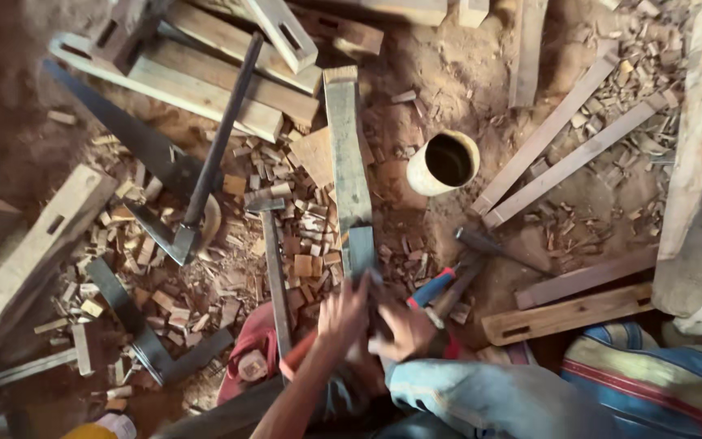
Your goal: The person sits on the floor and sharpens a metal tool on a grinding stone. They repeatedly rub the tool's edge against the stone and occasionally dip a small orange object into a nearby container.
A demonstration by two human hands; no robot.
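Note:
A long grey wooden bar [349, 171] lies lengthways away from me over a heap of wood chips. Its near end sits between my two hands. My left hand [343, 315] grips that end from the left, and my right hand [404, 329] closes on it from the right. Both hands are blurred. A hammer [274, 244] lies just left of the bar, its head pointing away from me. A tool with a red and blue handle [432, 286] rests right of my right hand. My knee in blue jeans [465, 394] is below the hands.
A pale round cup [444, 162] stands right of the bar. A hand saw [123, 130] and a dark long-handled iron tool [213, 146] lie at the left. Mortised beams [205, 81] and slats [562, 138] ring the dirt floor. A striped bag [652, 374] is at bottom right.

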